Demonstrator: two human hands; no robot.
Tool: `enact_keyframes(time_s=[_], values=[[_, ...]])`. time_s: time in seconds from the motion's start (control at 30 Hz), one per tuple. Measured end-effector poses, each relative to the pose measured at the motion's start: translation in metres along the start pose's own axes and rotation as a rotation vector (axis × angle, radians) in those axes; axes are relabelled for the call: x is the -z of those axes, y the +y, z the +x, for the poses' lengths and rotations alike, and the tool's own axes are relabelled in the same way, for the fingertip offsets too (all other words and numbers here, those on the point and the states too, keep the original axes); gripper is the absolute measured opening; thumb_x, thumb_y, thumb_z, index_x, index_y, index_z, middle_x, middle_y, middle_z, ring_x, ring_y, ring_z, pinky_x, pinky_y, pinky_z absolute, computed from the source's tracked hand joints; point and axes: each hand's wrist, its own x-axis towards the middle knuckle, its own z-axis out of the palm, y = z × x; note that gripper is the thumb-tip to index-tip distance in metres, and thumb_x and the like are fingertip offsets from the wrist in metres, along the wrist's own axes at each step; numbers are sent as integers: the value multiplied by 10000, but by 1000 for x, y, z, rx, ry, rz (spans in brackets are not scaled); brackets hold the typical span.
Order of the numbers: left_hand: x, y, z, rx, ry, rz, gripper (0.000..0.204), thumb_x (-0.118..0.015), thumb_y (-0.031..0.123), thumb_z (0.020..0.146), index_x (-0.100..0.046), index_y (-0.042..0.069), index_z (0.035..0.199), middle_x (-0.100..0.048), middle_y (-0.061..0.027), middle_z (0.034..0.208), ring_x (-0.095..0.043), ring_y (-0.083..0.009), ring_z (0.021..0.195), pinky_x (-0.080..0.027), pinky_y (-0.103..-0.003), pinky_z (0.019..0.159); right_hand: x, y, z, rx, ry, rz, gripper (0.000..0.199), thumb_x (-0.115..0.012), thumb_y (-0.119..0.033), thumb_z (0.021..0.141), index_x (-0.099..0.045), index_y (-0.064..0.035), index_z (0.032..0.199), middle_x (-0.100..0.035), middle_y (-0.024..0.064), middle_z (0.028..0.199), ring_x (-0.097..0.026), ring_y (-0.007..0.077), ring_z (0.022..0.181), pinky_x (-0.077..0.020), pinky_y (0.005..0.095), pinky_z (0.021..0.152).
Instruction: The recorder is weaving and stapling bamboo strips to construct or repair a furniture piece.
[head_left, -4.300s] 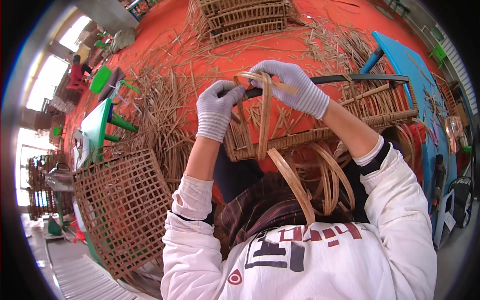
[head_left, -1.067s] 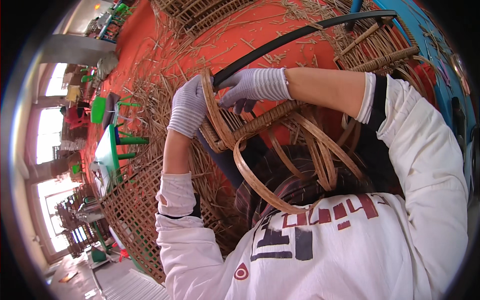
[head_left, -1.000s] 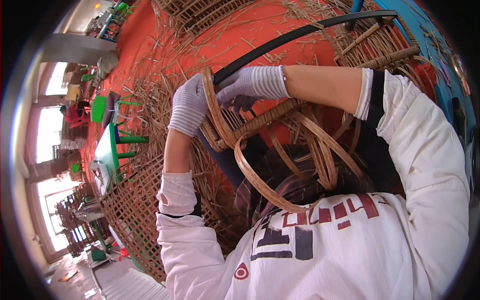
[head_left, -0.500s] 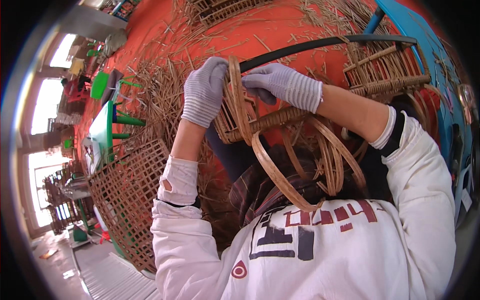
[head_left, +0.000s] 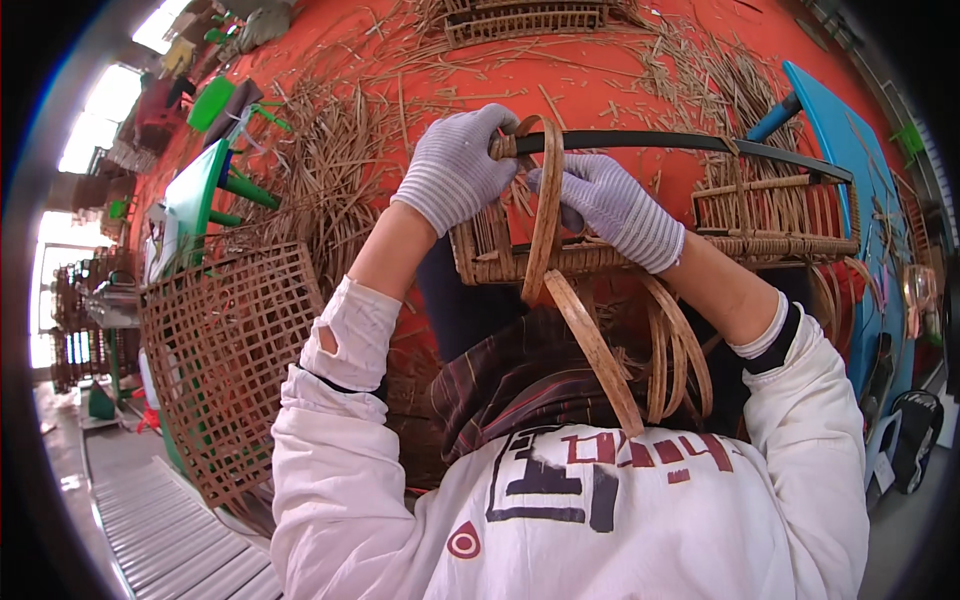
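Both your gloved hands, left hand [head_left: 455, 165] and right hand [head_left: 610, 205], pinched the stiff, springy cane strip [head_left: 545, 215] at the light wicker basket's [head_left: 620, 255] rim.

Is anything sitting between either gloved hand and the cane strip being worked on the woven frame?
Nothing visible does. The left hand grips the cane strip at the top corner of the woven frame, where the black bar ends. The right hand rests directly against the strip's other side.

A woven mat [head_left: 225, 360] is leaning at the left, strips [head_left: 330, 160] are lying behind it, the basket [head_left: 660, 225] is sitting right.
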Motion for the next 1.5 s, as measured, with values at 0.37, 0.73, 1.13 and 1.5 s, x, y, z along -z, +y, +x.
enact_keyframes(time_s=[0.37, 0.73, 1.13, 1.5], values=[[-1, -7, 13, -126, 141, 39, 280, -731, 204, 756, -624, 37, 953, -648, -152, 889, -644, -352, 829, -525, -398, 742, 7, -2, 3, 47, 17, 253, 362, -557, -346, 981, -640, -40, 806, -557, 5, 598, -528, 80, 513, -417, 232, 496], [-1, -5, 7, -117, 156, -66, 277, -751, 242, 758, -633, 62, 932, -610, -97, 833, -616, -283, 745, -508, -369, 695, 16, -13, -6, 102, 25, 358, 379, -549, -380, 987, -667, -45, 857, -569, -16, 624, -533, 59, 536, -423, 215, 505], [-2, -6, 5, -91, 166, -135, 339, -796, 319, 724, -638, 83, 910, -621, -86, 835, -631, -310, 776, -512, -408, 705, 24, -16, 15, 735, 373, -705, 197, -694, -236, 860, -685, -72, 968, -650, 72, 819, -622, 222, 679, -512, 342, 625], [-4, -11, 3, -105, 227, -140, 274, -759, 304, 765, -663, 82, 893, -634, -87, 835, -645, -300, 787, -525, -396, 724, 15, -8, 50, 704, 478, -898, 191, -689, -285, 842, -692, -101, 893, -618, 74, 776, -622, 282, 757, -514, 388, 683]])
